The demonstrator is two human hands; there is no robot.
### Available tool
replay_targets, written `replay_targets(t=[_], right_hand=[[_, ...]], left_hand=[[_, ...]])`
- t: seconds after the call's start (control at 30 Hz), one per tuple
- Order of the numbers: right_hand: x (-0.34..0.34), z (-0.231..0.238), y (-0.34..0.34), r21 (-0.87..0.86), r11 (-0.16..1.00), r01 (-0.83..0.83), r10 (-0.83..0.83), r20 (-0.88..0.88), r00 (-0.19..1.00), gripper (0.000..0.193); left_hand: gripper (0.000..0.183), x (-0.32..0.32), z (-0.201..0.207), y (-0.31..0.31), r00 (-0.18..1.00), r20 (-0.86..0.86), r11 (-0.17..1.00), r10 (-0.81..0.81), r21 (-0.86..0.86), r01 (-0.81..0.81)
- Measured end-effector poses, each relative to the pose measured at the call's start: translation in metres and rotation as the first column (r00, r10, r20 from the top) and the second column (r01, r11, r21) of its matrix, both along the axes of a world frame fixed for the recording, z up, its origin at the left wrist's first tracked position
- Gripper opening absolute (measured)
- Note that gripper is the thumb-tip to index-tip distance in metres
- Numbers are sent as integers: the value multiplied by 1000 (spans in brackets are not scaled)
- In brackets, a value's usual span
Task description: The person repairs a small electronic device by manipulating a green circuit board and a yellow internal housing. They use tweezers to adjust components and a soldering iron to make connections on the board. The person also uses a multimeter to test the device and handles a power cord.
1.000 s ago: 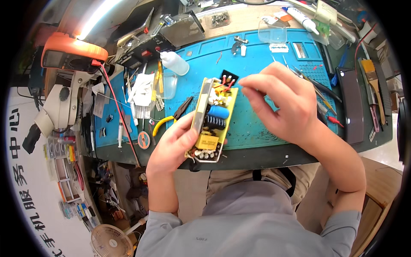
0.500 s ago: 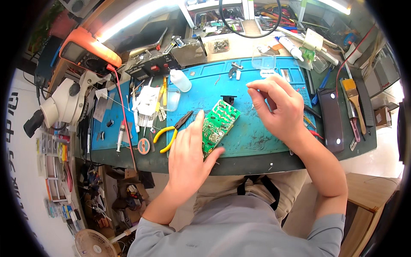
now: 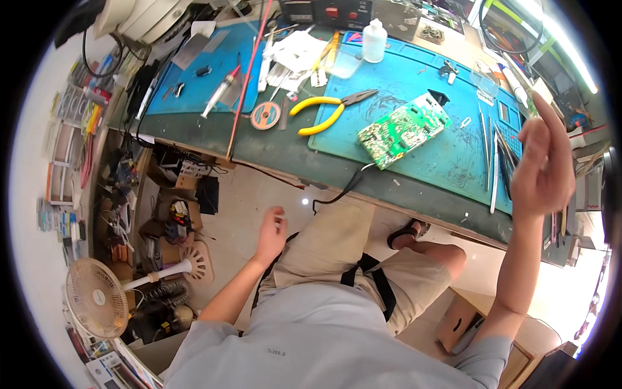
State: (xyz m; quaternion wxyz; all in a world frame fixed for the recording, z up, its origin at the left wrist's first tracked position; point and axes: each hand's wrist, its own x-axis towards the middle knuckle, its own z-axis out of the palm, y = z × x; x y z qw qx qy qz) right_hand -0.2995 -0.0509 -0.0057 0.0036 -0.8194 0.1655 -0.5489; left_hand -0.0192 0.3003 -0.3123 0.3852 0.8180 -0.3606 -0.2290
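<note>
Two bare hands in view, neither gripping anything: left hand low beside the left thigh, fingers loosely curled and empty, well below the bench edge; right hand raised at the right end of the bench, open, one finger pointing up, palm empty. One green circuit board lying flat and solder side up on the blue work mat, near its front edge, well apart from both hands. One pair of yellow-handled pliers just left of the board, jaws toward it, handles crossing onto the darker bench top. One round solder spool left of the pliers. One white squeeze bottle upright at the back of the mat. One soldering iron lying on a second blue mat farther left. Several slim tweezers, at least three, side by side at the mat's right end, just beside the raised hand. One black cable hanging off the front edge below the board. One white desk fan on the cluttered floor, lower left.
</note>
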Motion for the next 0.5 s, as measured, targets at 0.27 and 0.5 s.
replay_targets(t=[0.27, 0.5], right_hand=[[0, 13, 58, 268, 889, 372, -259, -376, 890, 19], [46, -15, 24, 108, 688, 717, -443, -721, 533, 70]], left_hand=[[44, 18, -94, -57, 765, -578, 947, 283, 42, -318], [44, 76, -48, -28, 713, -549, 663, 436, -340, -667]])
